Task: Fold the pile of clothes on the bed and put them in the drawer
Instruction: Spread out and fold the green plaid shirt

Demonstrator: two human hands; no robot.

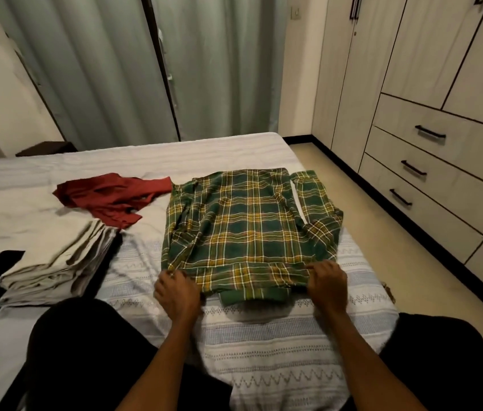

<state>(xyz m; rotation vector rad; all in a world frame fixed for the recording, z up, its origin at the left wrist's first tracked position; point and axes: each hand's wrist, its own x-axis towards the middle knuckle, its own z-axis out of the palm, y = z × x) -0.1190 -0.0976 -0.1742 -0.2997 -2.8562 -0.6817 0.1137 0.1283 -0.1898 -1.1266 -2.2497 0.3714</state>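
plaid shirt [246, 226]: green and yellow, spread flat on the bed [264, 336], collar end nearest the person, one sleeve sticking out at 2 o'clock

left hand [176, 293]: at the shirt's 7 o'clock corner, fingers curled in, pinching the near edge

right hand [327, 284]: at the 5 o'clock corner, same deal, knuckles up and gripping the edge

arms: both reach forward from the bottom of the view, roughly parallel

red garment [112, 198]: crumpled, at 10 o'clock from the shirt, just beside it

folded beige stack [59, 265]: at 9 o'clock, well apart from the left hand

drawers [430, 176]: in the wardrobe at 3 o'clock, all closed
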